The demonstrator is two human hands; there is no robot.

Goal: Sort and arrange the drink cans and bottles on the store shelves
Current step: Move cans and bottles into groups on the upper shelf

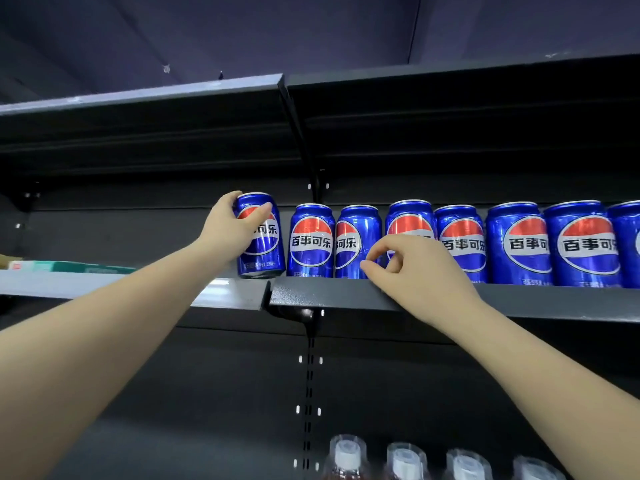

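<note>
Although only the head view is available, it shows the work partly done. A row of blue cans (464,242) stands upright along the dark shelf (346,294), most logos facing front. The left hand (235,225) wraps its fingers and thumb round the end can (259,237), which sits at the row's left end on the adjoining grey shelf (104,284), slightly apart from its neighbour and with its logo turned partly aside. The right hand (408,265) hangs at the shelf lip before the third can (356,242), fingers loosely curled, holding nothing; that can's logo is also turned off-centre. Judged remaining: closing the gap, turning both cans forward. The capped bottles (405,460) below stand in a row; their alignment cannot be assessed.
</note>
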